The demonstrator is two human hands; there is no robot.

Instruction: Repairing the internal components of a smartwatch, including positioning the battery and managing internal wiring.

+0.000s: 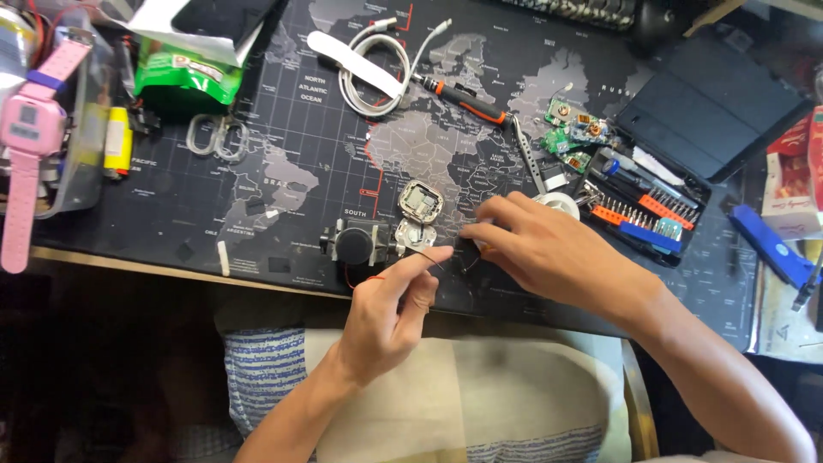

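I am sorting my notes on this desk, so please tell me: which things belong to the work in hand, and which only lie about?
In hand: left hand pinching thin red wire; right hand; opened watch case; small black part.

Lying about: pink watch, scissors, white cable, screwdriver, bit case, green circuit boards.

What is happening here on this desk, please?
A person sits at a desk covered by a dark world-map mat and works on small electronics. The left hand pinches a thin red wire that leads towards an opened small device beside a black round part. The right hand rests fingertips-down on the mat just right of it. A screwdriver bit set, green circuit boards and an orange-handled screwdriver lie nearby.
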